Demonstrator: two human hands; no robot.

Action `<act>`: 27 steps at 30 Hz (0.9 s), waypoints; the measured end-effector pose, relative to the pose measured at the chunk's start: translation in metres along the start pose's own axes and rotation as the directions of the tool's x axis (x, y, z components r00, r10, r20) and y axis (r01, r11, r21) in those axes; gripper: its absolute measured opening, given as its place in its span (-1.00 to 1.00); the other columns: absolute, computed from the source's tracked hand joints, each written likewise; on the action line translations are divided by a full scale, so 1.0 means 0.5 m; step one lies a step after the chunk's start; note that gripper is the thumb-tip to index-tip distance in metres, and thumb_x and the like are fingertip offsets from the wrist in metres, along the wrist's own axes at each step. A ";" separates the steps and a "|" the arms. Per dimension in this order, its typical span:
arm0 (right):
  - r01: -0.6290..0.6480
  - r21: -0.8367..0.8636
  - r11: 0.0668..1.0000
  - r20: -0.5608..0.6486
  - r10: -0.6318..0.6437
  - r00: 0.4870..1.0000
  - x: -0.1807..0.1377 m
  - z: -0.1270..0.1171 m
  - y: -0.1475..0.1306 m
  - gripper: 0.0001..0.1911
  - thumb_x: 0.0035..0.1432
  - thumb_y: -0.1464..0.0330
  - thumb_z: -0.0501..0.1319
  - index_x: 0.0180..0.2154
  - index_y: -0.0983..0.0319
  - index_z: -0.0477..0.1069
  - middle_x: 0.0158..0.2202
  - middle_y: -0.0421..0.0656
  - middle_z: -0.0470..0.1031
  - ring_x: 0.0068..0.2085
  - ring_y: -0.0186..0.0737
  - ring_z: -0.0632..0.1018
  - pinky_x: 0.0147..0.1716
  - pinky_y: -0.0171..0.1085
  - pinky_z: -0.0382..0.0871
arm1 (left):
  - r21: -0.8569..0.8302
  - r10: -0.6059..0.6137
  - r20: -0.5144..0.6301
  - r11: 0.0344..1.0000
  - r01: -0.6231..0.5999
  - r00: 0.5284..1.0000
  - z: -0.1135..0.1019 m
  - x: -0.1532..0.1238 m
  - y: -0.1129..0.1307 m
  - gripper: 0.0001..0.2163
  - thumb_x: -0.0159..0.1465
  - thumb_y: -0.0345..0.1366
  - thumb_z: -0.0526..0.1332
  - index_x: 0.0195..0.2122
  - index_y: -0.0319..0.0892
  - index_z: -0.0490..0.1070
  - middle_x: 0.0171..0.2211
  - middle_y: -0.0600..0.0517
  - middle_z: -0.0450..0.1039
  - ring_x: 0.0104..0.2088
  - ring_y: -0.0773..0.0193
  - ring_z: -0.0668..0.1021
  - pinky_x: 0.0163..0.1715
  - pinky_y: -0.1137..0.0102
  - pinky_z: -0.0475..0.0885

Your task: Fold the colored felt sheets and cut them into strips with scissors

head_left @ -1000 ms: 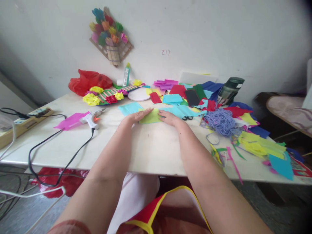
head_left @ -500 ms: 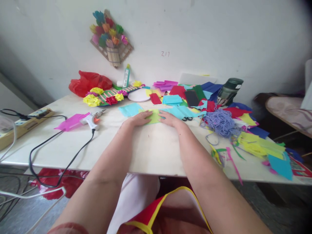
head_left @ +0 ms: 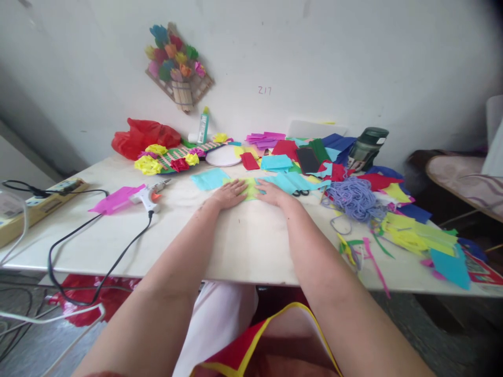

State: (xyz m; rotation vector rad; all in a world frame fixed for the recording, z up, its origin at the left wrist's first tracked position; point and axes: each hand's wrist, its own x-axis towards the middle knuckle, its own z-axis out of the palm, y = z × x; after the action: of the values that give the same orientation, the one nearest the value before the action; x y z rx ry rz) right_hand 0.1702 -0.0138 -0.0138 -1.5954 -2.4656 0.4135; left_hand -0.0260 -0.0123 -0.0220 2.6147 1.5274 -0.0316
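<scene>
My left hand (head_left: 231, 194) lies flat with its fingers stretched out on the left part of a yellow-green sheet of crepe paper (head_left: 250, 189). On the sheet's right edge rests my right hand (head_left: 270, 192), fingers extended and palm down. Between the hands the middle of the yellow-green paper shows; its sides are hidden under my fingers. Light blue crepe paper (head_left: 209, 179) spreads just behind my left hand, and another light blue strip (head_left: 294, 181) runs behind my right hand. The dark handles of scissors (head_left: 302, 192) poke out beside that strip.
A white glue gun (head_left: 148, 199) with a black cord sits at left on pink paper (head_left: 118, 199), near a power strip (head_left: 43, 207). At right lie purple yarn (head_left: 353, 198), paper scraps and a dark bottle (head_left: 368, 148). A flower-decorated craft (head_left: 178, 157) stands at the back left.
My left hand has shifted slightly, turning flatter with its fingers more spread on the yellow-green paper. My right hand stays nearly in place. The view has tilted a little.
</scene>
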 end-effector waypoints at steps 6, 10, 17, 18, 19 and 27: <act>0.004 0.094 0.996 -0.079 0.004 0.997 0.002 0.006 0.009 -0.49 0.16 0.32 0.08 0.13 0.35 0.27 0.29 -0.03 0.01 0.26 -0.18 0.15 0.22 -0.27 0.00 | 0.027 0.006 -0.027 1.000 -0.005 1.000 0.007 0.000 -0.001 -0.39 0.28 0.01 -0.29 0.31 -0.16 -0.12 0.32 0.06 -0.18 0.30 0.25 -0.10 0.23 0.30 -0.21; 0.044 0.051 0.998 -0.222 -0.032 0.974 0.015 0.008 0.006 -0.51 0.20 0.36 0.01 0.15 0.34 0.24 0.26 -0.03 0.10 0.27 -0.20 0.12 0.24 -0.21 -0.08 | 0.032 0.008 -0.041 0.999 -0.007 0.999 0.009 0.001 0.000 -0.39 0.28 0.03 -0.29 0.30 -0.13 -0.11 0.32 0.07 -0.17 0.30 0.26 -0.09 0.23 0.30 -0.20; 0.095 -0.009 0.995 -0.064 -0.095 0.993 0.029 0.037 -0.059 -0.36 0.28 0.18 -0.20 0.30 0.35 -0.16 0.33 -0.07 -0.18 0.32 -0.24 -0.09 0.26 -0.17 -0.20 | -0.035 -0.032 -0.095 0.999 0.029 0.995 0.010 0.001 0.004 -0.35 0.25 -0.01 -0.18 0.29 -0.28 -0.13 0.30 -0.06 -0.09 0.29 0.24 -0.01 0.22 0.34 -0.12; 0.050 -0.021 0.999 -0.021 -0.050 0.999 0.028 0.041 -0.067 -0.35 0.28 0.15 -0.24 0.30 0.35 -0.20 0.34 -0.08 -0.19 0.32 -0.22 -0.11 0.26 -0.14 -0.25 | -0.044 -0.034 -0.106 0.999 0.030 0.994 0.010 0.002 0.003 -0.34 0.25 -0.02 -0.16 0.29 -0.31 -0.14 0.30 -0.08 -0.08 0.28 0.24 0.02 0.22 0.35 -0.10; 0.009 -0.035 0.999 0.012 -0.009 1.000 0.026 0.044 -0.073 -0.33 0.28 0.13 -0.27 0.30 0.35 -0.22 0.34 -0.09 -0.20 0.33 -0.20 -0.13 0.26 -0.13 -0.28 | -0.054 -0.033 -0.114 0.998 0.027 0.993 0.009 0.002 0.002 -0.34 0.24 -0.04 -0.15 0.29 -0.33 -0.14 0.30 -0.10 -0.07 0.28 0.23 0.04 0.21 0.37 -0.09; -0.063 -0.135 0.989 0.050 0.071 0.996 0.020 0.046 -0.082 -0.35 0.29 0.15 -0.32 0.30 0.34 -0.21 0.35 -0.15 -0.27 0.33 -0.17 -0.21 0.26 -0.13 -0.34 | -0.151 -0.046 -0.089 0.988 0.032 0.995 -0.006 -0.003 -0.004 -0.41 0.22 -0.22 -0.17 0.27 -0.35 -0.10 0.29 -0.09 -0.02 0.25 0.29 0.12 0.18 0.46 -0.05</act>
State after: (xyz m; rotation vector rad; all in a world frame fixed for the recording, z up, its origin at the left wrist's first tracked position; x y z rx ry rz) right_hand 0.1238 -0.0236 -0.0223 -1.7447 -2.5337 0.3117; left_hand -0.0285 -0.0123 -0.0189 2.5009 1.5450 0.1957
